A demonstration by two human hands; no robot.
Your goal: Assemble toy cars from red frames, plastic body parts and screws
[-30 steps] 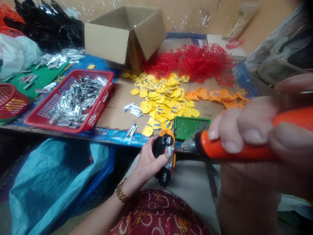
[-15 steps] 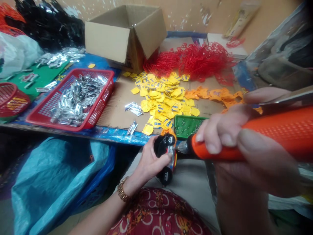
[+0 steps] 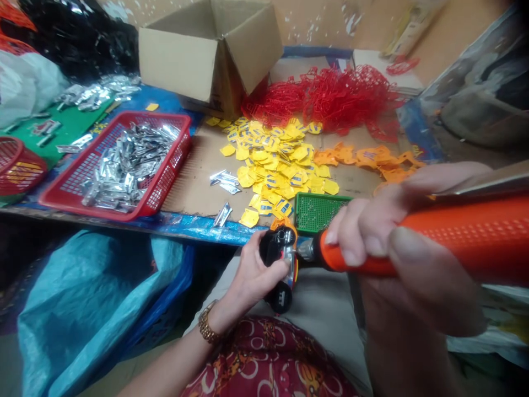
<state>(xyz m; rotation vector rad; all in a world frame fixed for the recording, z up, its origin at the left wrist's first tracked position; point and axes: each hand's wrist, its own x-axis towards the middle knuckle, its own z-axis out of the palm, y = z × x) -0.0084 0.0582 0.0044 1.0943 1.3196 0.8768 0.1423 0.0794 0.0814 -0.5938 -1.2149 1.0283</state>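
My left hand (image 3: 258, 270) is closed around a toy vehicle (image 3: 285, 251) with black wheels and silver, orange and yellow parts, held over my lap at the table's edge. My right hand (image 3: 397, 237) grips an orange electric screwdriver (image 3: 454, 231) from the right, fingers wrapped around its body. The metal tip of the screwdriver meets the side of the toy near my left thumb; the exact contact point is too small to make out. Just behind the tool's tip lies a small green basket (image 3: 316, 212) with tiny metal pieces, probably screws.
Yellow plastic pieces (image 3: 276, 160) are heaped mid-table, beside orange parts (image 3: 363, 157) and tangled red frames (image 3: 326, 99). A red basket (image 3: 165, 193) holds silver pieces. An open cardboard box (image 3: 177, 60) stands behind. Below the table edge hangs a blue sack (image 3: 74, 309).
The screwdriver and my right hand have shifted slightly left and down in view, its tip still at the toy. My left hand holds the toy in nearly the same place.
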